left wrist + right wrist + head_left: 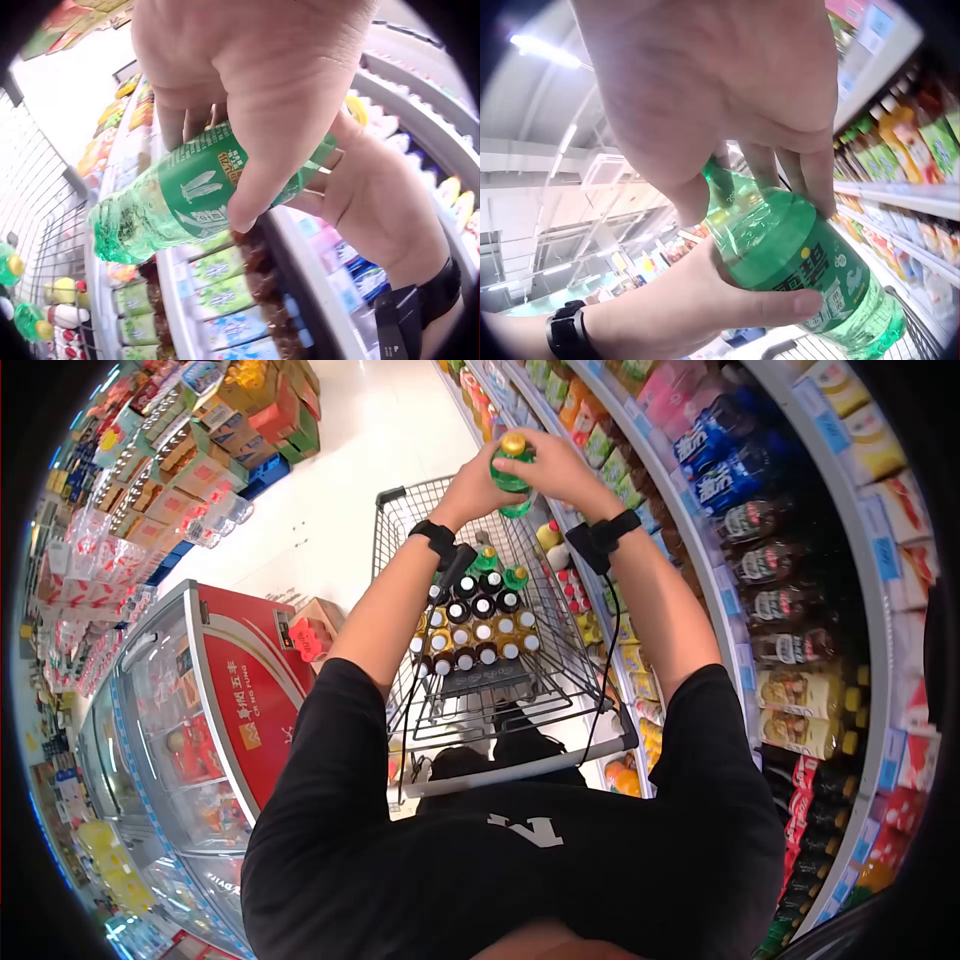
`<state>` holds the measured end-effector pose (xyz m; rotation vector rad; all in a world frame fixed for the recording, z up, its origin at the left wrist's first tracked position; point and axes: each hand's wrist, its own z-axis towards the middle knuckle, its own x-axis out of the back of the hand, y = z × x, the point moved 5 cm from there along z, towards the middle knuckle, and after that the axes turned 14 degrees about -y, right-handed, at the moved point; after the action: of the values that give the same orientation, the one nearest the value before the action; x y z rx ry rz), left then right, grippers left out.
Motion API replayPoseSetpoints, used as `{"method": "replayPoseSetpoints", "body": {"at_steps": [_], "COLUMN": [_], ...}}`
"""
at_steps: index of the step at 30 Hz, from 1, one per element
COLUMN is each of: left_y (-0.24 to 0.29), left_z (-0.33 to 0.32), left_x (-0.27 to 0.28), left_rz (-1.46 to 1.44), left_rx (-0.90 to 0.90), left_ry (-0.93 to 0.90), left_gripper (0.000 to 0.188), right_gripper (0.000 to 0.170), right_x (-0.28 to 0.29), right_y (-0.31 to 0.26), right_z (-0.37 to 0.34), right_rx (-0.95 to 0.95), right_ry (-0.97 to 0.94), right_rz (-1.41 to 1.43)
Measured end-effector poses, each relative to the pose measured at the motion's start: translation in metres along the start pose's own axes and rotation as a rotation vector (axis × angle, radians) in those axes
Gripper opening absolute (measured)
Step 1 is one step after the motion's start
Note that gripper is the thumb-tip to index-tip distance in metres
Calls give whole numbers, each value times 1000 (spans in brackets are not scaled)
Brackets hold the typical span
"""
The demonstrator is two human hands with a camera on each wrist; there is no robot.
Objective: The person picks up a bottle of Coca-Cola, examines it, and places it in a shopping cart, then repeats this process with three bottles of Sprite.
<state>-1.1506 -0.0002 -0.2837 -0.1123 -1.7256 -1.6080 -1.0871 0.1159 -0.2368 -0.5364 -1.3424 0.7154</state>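
Note:
A green plastic bottle with a yellow cap point(511, 472) is held up above the far end of a wire shopping cart point(395, 525). Around its labelled body point(199, 180) curls the left hand point(478, 488), thumb across the label in the left wrist view. The right hand point(560, 468) grips the same bottle by its upper part, fingers around the neck end point(739, 199). Inside the cart stand several dark bottles with white caps point(483, 606), several amber ones point(505, 626) and a few green bottles point(515, 577).
Shelves of drinks point(765, 560) run along the right side. At the left is a red-sided freezer point(250, 680), with a carton point(315, 625) beside it. Stacked boxes point(270, 410) stand at the upper left, past the pale floor point(350, 440). The cart's handle point(520, 770) is near the body.

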Motion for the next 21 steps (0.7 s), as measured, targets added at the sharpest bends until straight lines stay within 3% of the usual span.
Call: {"method": "replayPoseSetpoints", "body": {"at_steps": [8,15,17,19,21], "left_y": [-145,-220,-236,-243,-255], "left_z": [12,4,2,0,-3], "left_x": [-108,-161,-170,-175,-180], "left_rz": [-49,-22,37,176,244], "left_rx": [181,300,314,190,280], "left_ry": [-69,-141,-154,-93,-157], "left_gripper": [80,72,69,67,64], "right_gripper": [36,35,36,37,36], "right_x": [-108,-164,-176,-189,-200], "right_y": [157,205,214,221,227], "right_z": [-17,-33,-35,-39,-40], "right_rx": [-219,-308,-324,-334,-293], "right_ry": [-88,-176,-208,-224,-199], "right_rz": [187,197,234,115,128]}}
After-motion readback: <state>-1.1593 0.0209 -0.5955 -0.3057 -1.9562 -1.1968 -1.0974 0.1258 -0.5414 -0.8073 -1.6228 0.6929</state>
